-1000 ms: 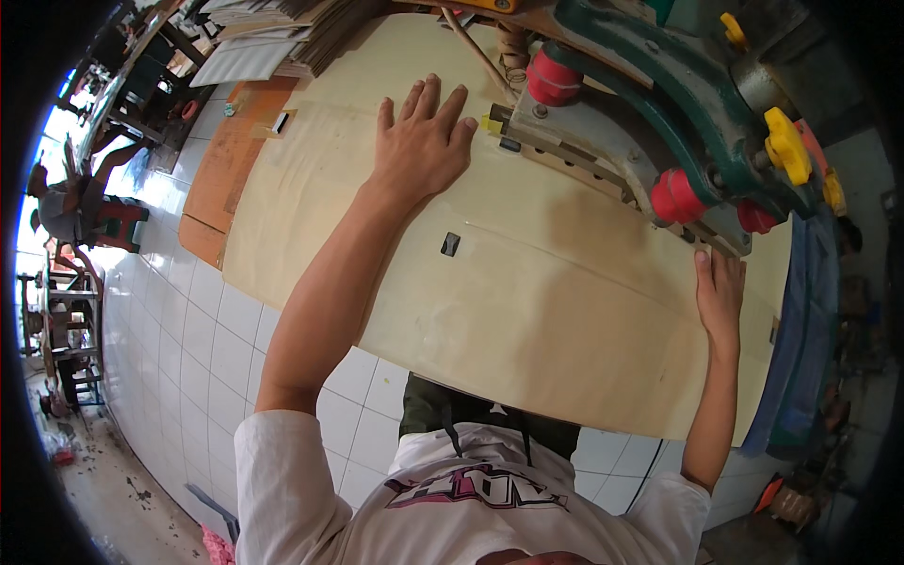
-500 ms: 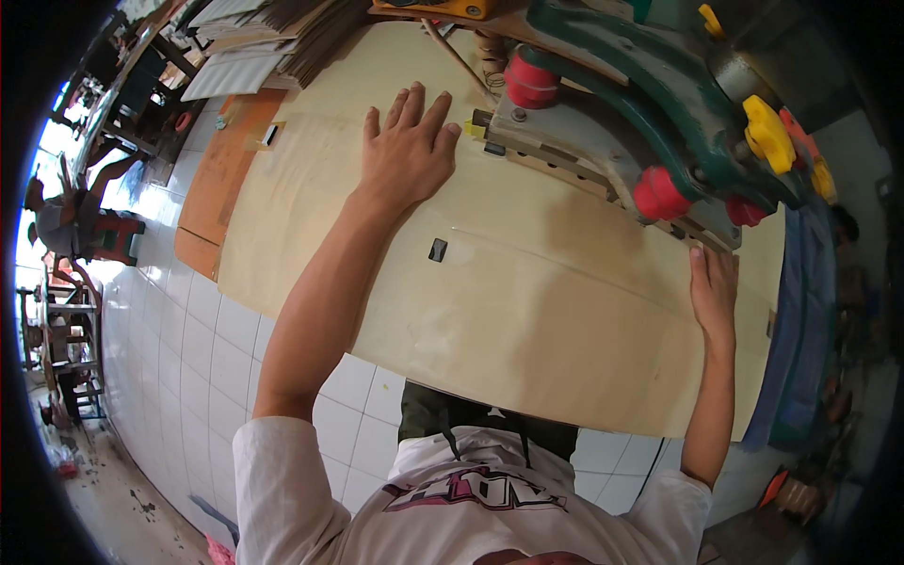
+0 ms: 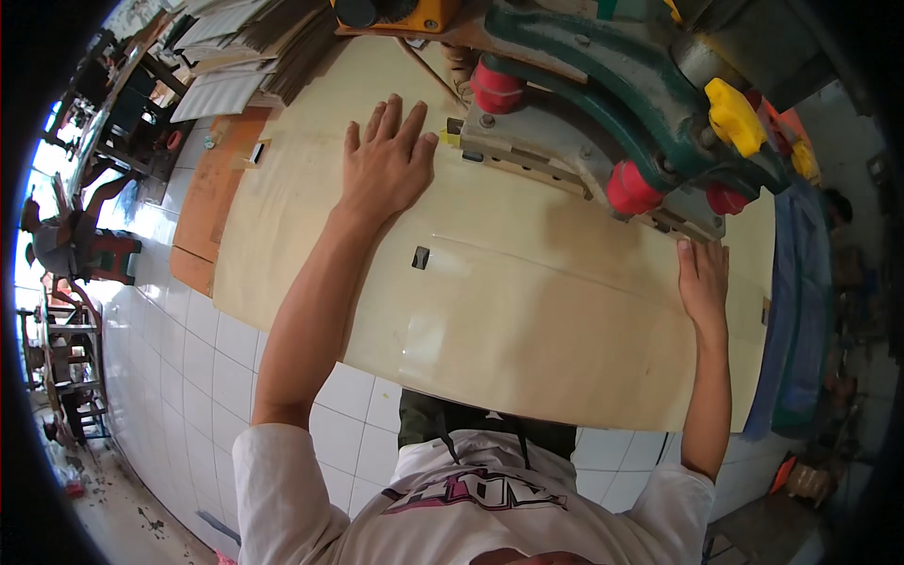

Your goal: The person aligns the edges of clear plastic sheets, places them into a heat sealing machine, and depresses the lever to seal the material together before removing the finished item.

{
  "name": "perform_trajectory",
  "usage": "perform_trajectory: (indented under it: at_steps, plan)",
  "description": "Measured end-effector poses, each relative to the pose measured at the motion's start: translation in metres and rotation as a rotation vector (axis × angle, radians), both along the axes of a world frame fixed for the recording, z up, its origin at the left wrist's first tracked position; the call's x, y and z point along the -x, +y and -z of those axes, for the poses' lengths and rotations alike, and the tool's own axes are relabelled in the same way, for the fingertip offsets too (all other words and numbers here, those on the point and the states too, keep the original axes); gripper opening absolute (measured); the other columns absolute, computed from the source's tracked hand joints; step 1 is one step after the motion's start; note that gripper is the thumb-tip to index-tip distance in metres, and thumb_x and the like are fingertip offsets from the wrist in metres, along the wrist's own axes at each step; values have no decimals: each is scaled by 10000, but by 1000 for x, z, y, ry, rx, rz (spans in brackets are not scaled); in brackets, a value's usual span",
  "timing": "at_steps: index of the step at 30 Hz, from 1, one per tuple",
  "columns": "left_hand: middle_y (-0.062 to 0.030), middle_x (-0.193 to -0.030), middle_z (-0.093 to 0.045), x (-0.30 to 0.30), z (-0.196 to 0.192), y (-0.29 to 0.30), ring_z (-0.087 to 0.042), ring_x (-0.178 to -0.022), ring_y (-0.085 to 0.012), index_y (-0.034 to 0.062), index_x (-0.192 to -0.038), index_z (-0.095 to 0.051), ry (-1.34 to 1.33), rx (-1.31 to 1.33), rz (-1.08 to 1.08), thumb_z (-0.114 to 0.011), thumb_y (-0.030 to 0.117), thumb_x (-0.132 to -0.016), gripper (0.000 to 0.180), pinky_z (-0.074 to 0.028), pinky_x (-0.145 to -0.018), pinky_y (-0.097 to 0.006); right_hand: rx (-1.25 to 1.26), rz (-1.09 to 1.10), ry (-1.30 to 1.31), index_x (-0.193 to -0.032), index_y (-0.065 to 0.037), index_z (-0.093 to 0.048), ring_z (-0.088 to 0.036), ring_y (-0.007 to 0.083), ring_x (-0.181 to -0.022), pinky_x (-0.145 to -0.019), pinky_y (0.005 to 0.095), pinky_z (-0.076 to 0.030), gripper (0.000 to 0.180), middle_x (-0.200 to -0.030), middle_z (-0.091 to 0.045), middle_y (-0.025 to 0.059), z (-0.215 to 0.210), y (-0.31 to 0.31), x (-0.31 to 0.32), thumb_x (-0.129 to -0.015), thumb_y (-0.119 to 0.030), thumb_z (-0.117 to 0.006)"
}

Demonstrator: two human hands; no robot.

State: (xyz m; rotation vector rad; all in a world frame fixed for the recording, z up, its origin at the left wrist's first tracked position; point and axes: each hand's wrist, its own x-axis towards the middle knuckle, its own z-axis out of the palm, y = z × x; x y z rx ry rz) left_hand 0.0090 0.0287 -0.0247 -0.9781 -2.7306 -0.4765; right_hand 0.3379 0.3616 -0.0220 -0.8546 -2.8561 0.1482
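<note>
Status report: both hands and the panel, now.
Left hand flat, fingers spread, on the pale wooden panel. Right hand flat on its right edge, by the green machine. Small dark slot between the hands; nothing blocking.

No packages, signs or screens visible. One small yellow label or tag [image 3: 450, 138] lies on the pale board, just beside the grey base of the green machine, rectangular; markings not legible. Two small dark rectangular marks [image 3: 420, 257] [image 3: 257, 152] sit on the boards; whether these are stickers or cut-outs cannot be determined.
</note>
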Motion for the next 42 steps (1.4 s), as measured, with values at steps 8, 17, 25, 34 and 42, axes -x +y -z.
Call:
perform_trajectory:
  at_steps: [8, 17, 25, 34, 42]
  plan:
    - [-177, -1596, -318, 0, -2, -1, -271, -1489, -345, 178, -1508, -425, 9, 31, -5, -364, 404, -1033, 529, -175, -1196, -560, -12, 16, -20, -1482, -84, -416, -240, 404, -1481, -1170, 623, -171, 568, -1576, -337, 187, 0, -1, 0, -1064, -447, -287]
    - [-174, -1599, -314, 0, -1, -1, -263, -1494, -334, 185, -1510, -425, 5, 17, -4, -358, 416, -1033, 535, -168, -1200, -557, -16, 7, -52, -1491, -97, -407, -235, 384, -1487, -1177, 617, -162, 589, -1574, -344, 175, 2, 4, -2, -1065, -481, -273]
    - [-178, -1587, -334, 3, 2, -1, -282, -1486, -332, 185, -1505, -433, 26, 10, -4, -376, 409, -1025, 533, -183, -1190, -568, 2, 15, -45, -1499, -101, -384, -223, 382, -1489, -1178, 614, -152, 581, -1577, -335, 175, 1, 3, -1, -1063, -474, -290]
    - [-187, -1593, -318, 0, 1, 0, -263, -1492, -333, 144, -1501, -431, -9, 3, -7, -354, 404, -1012, 559, -144, -1206, -558, 34, 7, -106, -1401, -27, -496, -225, 383, -1490, -1180, 601, -157, 518, -1590, -311, 192, -9, 0, -2, -1055, -382, -349]
    - [-124, -1617, -301, 0, -5, 4, -238, -1509, -293, 202, -1528, -404, -18, 79, -33, -378, 378, -1010, 547, -149, -1217, -515, -11, 70, -31, -1465, -66, -448, -233, 351, -1500, -1192, 582, -156, 543, -1611, -288, 167, -12, -6, 0, -1054, -398, -326]
